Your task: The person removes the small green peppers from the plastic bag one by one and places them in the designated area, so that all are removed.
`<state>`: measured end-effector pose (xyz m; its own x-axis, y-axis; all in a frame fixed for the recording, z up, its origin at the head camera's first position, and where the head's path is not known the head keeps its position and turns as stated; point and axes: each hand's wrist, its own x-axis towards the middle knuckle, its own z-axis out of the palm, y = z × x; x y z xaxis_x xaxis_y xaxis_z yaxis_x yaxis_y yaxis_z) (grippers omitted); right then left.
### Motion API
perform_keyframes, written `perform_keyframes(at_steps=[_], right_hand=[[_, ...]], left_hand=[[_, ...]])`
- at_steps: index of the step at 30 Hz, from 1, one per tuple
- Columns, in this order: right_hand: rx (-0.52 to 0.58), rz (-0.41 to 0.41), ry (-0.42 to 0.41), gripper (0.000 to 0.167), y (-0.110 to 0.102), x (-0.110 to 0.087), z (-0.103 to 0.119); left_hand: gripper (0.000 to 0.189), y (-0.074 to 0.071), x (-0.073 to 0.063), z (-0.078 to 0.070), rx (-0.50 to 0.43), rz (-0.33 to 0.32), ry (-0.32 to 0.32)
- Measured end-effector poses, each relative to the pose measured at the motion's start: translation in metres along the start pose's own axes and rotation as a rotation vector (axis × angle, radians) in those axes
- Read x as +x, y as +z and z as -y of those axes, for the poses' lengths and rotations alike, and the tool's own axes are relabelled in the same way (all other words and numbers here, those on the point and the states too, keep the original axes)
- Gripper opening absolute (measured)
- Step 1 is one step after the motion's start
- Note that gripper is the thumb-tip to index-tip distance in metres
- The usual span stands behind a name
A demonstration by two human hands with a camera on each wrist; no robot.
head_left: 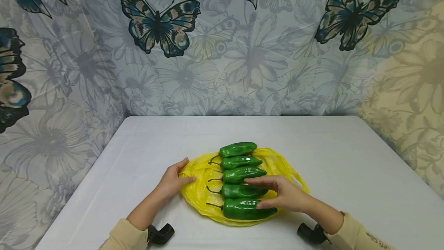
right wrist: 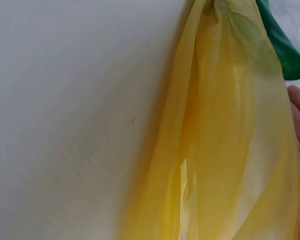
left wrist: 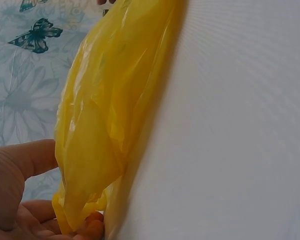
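Several glossy green peppers lie side by side in a column on a crumpled yellow plastic bag, with their thin stems pointing left. My left hand holds the bag's left edge; in the left wrist view, the thumb is on one side of the yellow plastic and the curled fingers are on the other. Over the right ends of the nearest peppers, my right hand is spread, thumb by the front pepper and fingers by the middle ones. In the right wrist view, the bag hides much of that hand.
A white tabletop surrounds the bag. Behind it and at the sides hangs a grey floral backdrop with butterflies. Black wrist-worn devices sit below both hands, near the beige sleeves.
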<state>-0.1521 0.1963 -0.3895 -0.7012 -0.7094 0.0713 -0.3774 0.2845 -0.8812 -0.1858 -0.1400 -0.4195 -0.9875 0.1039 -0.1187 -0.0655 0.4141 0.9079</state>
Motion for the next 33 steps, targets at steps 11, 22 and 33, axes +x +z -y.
perform_keyframes(at_steps=[11,22,33], right_hand=[[0.001,0.034,-0.041,0.050,0.0045,0.0004,-0.0041],[-0.104,0.036,-0.081,0.047,0.0075,0.0011,-0.0025],[-0.129,0.073,-0.090,0.041,0.0088,0.0004,-0.0004]], left_hand=[[0.071,-0.0006,-0.0016,-0.0021,0.010,0.002,-0.009],[0.071,-0.0013,-0.0002,-0.0003,0.010,0.010,-0.002],[0.071,-0.0008,0.0005,0.0013,0.008,0.006,0.004]])
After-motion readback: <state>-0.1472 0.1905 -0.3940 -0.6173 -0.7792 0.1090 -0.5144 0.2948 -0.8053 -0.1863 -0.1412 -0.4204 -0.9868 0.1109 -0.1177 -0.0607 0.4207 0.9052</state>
